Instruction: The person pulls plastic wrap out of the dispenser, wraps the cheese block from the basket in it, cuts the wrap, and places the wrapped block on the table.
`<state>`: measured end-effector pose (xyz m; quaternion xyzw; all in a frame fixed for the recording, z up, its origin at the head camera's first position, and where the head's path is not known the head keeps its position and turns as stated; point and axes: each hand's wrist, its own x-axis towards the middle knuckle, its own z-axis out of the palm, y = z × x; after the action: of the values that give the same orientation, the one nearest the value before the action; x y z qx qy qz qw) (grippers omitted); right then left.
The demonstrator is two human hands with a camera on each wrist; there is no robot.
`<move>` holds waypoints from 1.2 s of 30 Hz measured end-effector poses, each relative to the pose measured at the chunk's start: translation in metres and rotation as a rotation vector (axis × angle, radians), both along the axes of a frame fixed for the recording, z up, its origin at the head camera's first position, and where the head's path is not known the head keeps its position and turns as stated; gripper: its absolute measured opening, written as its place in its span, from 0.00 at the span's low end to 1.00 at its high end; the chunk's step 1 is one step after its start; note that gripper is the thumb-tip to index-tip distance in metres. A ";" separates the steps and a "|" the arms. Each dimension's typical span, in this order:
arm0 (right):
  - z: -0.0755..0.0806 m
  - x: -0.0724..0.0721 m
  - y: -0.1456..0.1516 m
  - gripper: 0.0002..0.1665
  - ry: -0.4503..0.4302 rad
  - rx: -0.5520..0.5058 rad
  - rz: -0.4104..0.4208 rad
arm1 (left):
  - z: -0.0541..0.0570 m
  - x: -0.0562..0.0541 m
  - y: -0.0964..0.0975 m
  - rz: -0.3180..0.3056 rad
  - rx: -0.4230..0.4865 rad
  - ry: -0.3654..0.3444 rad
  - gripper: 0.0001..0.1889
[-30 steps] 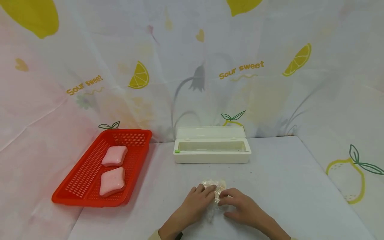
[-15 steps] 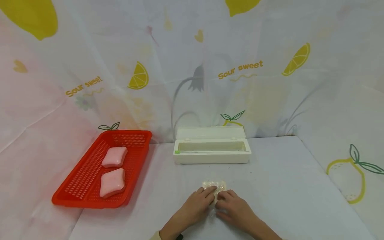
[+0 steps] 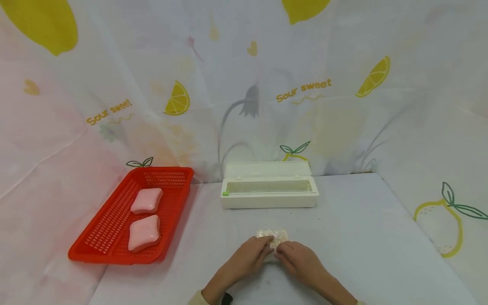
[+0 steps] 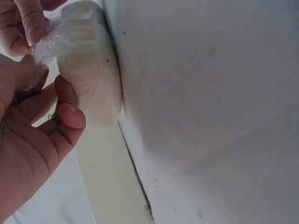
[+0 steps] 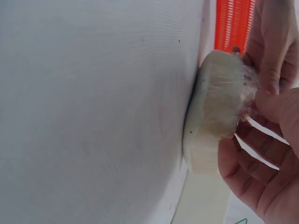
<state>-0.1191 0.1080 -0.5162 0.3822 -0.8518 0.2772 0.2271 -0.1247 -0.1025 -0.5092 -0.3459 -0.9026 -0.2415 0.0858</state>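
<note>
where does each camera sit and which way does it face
Head: on the head, facing forward and down at the film-wrapped bar, red basket and open white box; left grip, right grip and forearms show.
Left wrist: on that wrist, facing the bar close up; both grips show, left larger.
Right wrist: on that wrist, facing the bar, basket behind; both grips show, right larger.
The wrist views share the bar and both grips.
</note>
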 end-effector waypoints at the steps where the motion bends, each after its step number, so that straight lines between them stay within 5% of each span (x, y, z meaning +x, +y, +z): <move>1: 0.000 -0.001 -0.001 0.10 -0.013 -0.007 -0.010 | 0.000 0.000 0.001 0.009 0.012 0.005 0.15; 8: 0.001 -0.010 -0.008 0.15 -0.021 -0.017 -0.077 | 0.000 -0.008 0.008 0.042 0.030 0.119 0.09; 12: 0.003 -0.016 -0.008 0.16 0.071 0.014 -0.024 | 0.003 -0.009 0.009 0.074 -0.024 0.225 0.10; 16: 0.005 -0.021 -0.004 0.12 0.147 0.059 0.038 | 0.007 -0.008 0.004 0.034 -0.103 0.270 0.05; 21: 0.009 -0.023 0.010 0.11 0.052 0.151 0.140 | 0.013 -0.007 -0.009 -0.062 -0.245 0.160 0.11; 26: 0.013 -0.026 0.026 0.23 -0.141 0.256 0.219 | 0.011 -0.009 -0.019 -0.117 -0.312 0.039 0.19; 30: 0.009 -0.031 0.031 0.28 -0.230 0.273 0.235 | 0.005 -0.012 -0.020 -0.116 -0.270 0.020 0.15; 36: 0.001 -0.033 0.029 0.30 -0.227 0.190 0.229 | -0.003 -0.016 -0.021 -0.130 -0.146 0.000 0.12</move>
<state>-0.1526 0.1367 -0.5151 0.4627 -0.8452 0.2608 0.0591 -0.1402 -0.1239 -0.5126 -0.4092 -0.8933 -0.1802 0.0447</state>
